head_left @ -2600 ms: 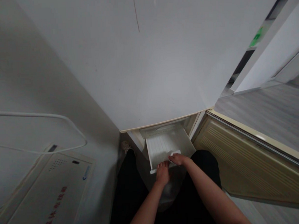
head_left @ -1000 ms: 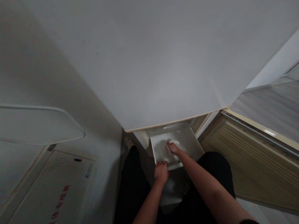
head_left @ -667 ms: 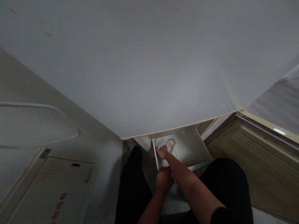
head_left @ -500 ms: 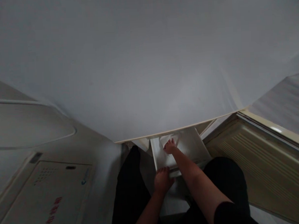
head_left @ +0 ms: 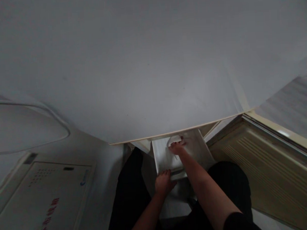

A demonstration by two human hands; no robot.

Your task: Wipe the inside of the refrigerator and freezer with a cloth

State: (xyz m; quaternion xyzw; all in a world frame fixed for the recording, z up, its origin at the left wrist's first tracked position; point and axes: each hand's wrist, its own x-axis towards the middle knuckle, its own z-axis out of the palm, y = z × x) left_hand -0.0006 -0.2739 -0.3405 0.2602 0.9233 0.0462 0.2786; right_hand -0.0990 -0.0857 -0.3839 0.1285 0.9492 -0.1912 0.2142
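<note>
A pale, pulled-out drawer sticks out from under the broad white surface in front of me. My left hand is closed over the drawer's front edge at its left corner. Inside the drawer, my right hand presses a white cloth against the bottom, fingers bent over it. Part of the cloth is hidden beneath the hand, and its exact material is hard to make out in the dim light. The drawer's back end is out of sight under the white surface.
On the right an open door shows its ribbed, yellowish inner side. A white panel with red lettering is at lower left, below a pale cable. My dark-clothed legs flank the drawer.
My right hand has shifted slightly within the drawer together with the cloth, and more of the cloth shows beyond the fingers. My left hand keeps its hold on the front edge.
</note>
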